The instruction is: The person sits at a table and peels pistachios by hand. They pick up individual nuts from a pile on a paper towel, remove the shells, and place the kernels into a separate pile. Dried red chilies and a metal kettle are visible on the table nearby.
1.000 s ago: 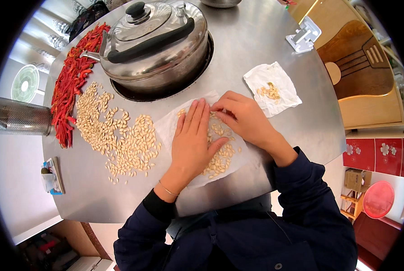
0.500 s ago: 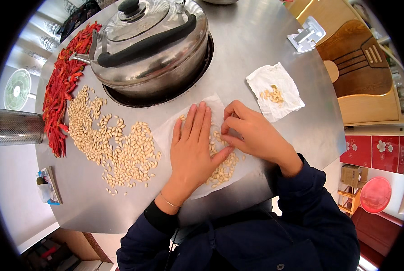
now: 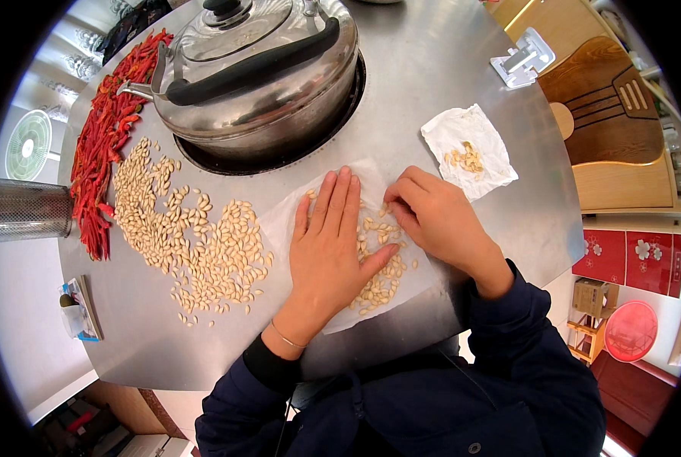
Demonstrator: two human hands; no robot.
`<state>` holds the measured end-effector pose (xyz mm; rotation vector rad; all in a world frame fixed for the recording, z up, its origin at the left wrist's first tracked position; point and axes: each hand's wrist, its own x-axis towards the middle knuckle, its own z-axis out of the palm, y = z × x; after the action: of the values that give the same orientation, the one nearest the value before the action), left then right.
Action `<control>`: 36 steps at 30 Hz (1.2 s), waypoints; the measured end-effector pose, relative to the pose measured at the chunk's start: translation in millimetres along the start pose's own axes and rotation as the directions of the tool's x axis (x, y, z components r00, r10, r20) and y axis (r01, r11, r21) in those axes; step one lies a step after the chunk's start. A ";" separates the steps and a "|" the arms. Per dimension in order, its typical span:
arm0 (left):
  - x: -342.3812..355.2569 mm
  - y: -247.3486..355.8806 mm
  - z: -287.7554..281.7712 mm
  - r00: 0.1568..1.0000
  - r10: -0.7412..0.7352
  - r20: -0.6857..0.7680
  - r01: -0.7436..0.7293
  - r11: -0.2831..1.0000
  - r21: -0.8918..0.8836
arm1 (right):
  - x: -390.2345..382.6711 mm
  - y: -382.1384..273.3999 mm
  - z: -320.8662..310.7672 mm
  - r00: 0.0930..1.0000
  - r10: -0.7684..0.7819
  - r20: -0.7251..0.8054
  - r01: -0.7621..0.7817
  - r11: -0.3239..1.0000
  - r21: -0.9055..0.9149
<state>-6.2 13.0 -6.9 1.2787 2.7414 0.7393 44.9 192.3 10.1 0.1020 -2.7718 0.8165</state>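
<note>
My left hand [image 3: 330, 244] lies flat, fingers together and thumb out, on a sheet of thin white paper [image 3: 279, 219] on the steel table. Pale pumpkin seeds [image 3: 378, 283] are spread on that paper, beside and partly under this hand. At the paper's right side my right hand [image 3: 435, 217] is curled, thumb and forefinger pinched at a pumpkin seed [image 3: 386, 209]; the fingers partly hide the grip. Left of the paper is a larger spread of pumpkin seeds [image 3: 218, 259] on bare metal. A crumpled white tissue [image 3: 496, 164] holds a small heap of yellowish kernels [image 3: 466, 158].
A big steel kettle [image 3: 241, 122] with a black handle sits in a round opening behind the seeds. Red chillies [image 3: 100, 167] line the left edge. A white folding stand [image 3: 523, 59] is at the back right, near a wooden chair [image 3: 603, 99].
My right hand has shifted slightly right and its fingers have drawn closer together. The left hand stays flat in nearly the same place on the paper.
</note>
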 end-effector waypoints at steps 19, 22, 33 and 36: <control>5.5 -1.3 -4.5 0.996 0.069 -0.054 -0.064 0.994 0.085 | 2.4 4.0 -20.2 0.967 0.029 0.252 -0.100 0.957 0.272; 4.9 -1.1 -3.8 0.997 0.066 -0.045 -0.061 0.994 0.096 | 2.0 2.1 -17.8 0.979 0.070 0.189 -0.124 0.949 0.289; 4.7 -2.1 -3.5 0.997 0.063 -0.034 -0.060 0.994 0.088 | 0.8 4.1 -19.3 0.961 -0.032 0.276 -0.049 0.959 0.279; 5.0 -1.2 -3.6 0.998 0.056 -0.040 -0.053 0.996 0.077 | 3.3 -3.2 -17.5 0.973 0.031 0.228 -0.095 0.957 0.275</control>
<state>-11.1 14.6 -3.4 1.3735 2.8035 0.6802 46.0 199.2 26.9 0.1657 -2.8527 1.2920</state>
